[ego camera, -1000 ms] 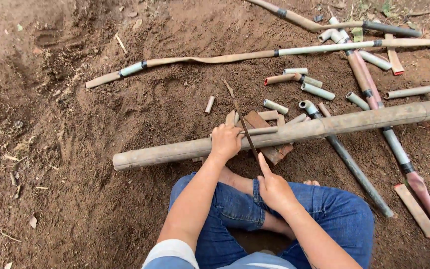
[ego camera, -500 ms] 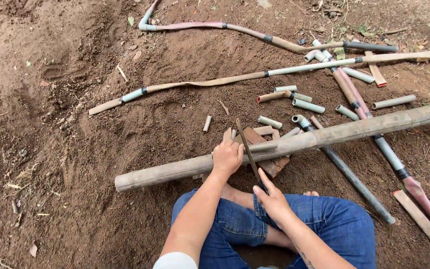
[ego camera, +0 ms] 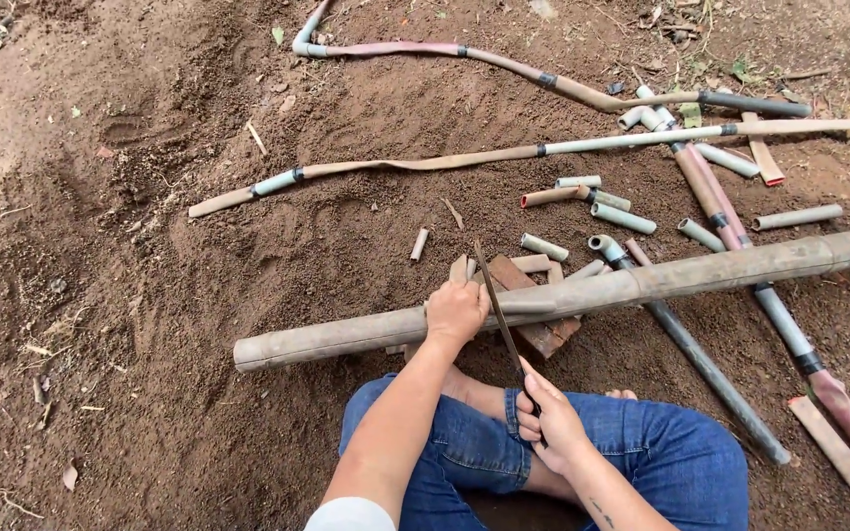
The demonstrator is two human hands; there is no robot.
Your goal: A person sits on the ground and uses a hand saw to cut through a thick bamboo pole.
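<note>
Left hand (ego camera: 456,312) grips the bamboo pole (ego camera: 582,295), fingers wrapped over it; right hand (ego camera: 550,423) fingers clench the saw (ego camera: 500,315) across the pole.

The left hand (ego camera: 456,312) presses on a long pale bamboo pole (ego camera: 582,295); the right hand (ego camera: 551,423) grips a thin dark saw blade (ego camera: 500,313), which crosses the pole just beside the left fingers.

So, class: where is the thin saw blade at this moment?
In the head view, the saw blade crosses the long bamboo pole just right of the left hand, its lower end in the right hand.
</note>
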